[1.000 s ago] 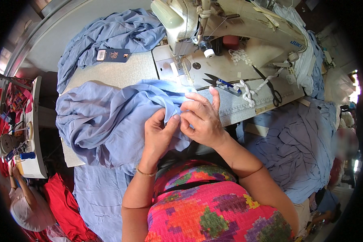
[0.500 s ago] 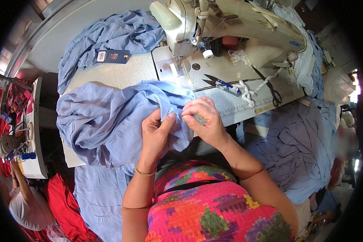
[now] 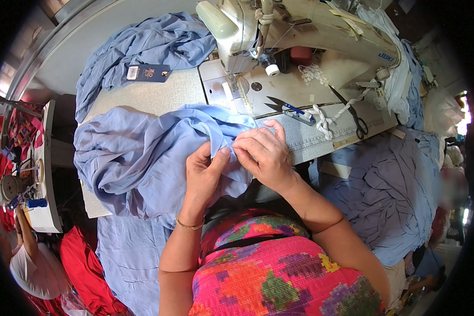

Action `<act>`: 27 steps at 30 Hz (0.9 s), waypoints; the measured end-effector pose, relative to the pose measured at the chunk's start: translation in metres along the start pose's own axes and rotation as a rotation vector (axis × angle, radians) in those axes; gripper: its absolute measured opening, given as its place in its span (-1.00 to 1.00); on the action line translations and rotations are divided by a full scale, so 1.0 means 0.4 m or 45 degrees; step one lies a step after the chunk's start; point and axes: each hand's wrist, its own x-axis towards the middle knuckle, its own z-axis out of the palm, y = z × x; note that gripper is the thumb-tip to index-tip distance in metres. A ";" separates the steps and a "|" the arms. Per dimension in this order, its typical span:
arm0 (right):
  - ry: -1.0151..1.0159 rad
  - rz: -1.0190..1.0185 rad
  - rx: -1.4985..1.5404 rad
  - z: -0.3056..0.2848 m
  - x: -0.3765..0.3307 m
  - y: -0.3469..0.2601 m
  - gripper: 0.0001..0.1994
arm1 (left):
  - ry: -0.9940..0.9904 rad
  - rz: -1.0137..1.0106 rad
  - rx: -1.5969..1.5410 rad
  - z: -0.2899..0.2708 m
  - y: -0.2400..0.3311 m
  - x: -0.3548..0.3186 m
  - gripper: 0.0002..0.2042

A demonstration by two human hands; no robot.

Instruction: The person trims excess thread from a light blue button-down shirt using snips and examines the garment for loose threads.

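A light blue garment (image 3: 137,152) lies bunched over the front of the sewing table. Its folded edge is pinched between the thumb and fingers of my left hand (image 3: 204,166). My right hand (image 3: 263,152) is closed at the same edge, fingertips close to the left thumb; whether it grips cloth or something tiny there is hidden. Beyond my hands stands a sewing machine (image 3: 310,31), its needle area above a metal plate. Thread snips (image 3: 289,109) with a blue handle lie on the table just past my right hand.
Black scissors (image 3: 353,113) and a knotted white cord (image 3: 324,121) lie right of the snips. Another blue garment with a dark tag (image 3: 154,73) is heaped at the back left. More blue cloth (image 3: 379,195) is piled at right. A co-worker (image 3: 39,268) sits far left beside another machine table.
My right hand has shifted slightly left, closer to the left thumb, and its index finger has lifted. My left hand and the garment stay nearly still.
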 end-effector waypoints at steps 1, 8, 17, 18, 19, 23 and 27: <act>0.008 -0.016 -0.040 0.000 0.001 -0.002 -0.91 | 0.006 0.008 0.014 0.001 -0.003 0.000 -0.91; 0.005 0.016 -0.102 -0.007 0.017 0.023 -0.91 | -0.031 -0.041 0.081 0.008 0.022 -0.008 -0.91; -0.335 0.431 -0.486 -0.107 0.016 0.175 -0.55 | -0.013 -0.118 -0.119 0.001 0.009 -0.003 -0.88; -0.365 0.436 -0.443 -0.108 0.008 0.188 -0.55 | -0.019 -0.110 -0.120 -0.002 0.007 -0.002 -0.88; -0.396 0.441 -0.400 -0.110 0.004 0.196 -0.55 | -0.025 -0.102 -0.121 -0.007 0.002 0.000 -0.88; -0.417 0.396 -0.397 -0.117 0.001 0.201 -0.61 | -0.052 -0.093 -0.177 -0.013 0.004 0.000 -0.88; -0.352 0.448 -0.328 -0.120 0.006 0.211 -0.71 | -0.064 -0.115 -0.182 -0.008 0.014 0.002 -0.90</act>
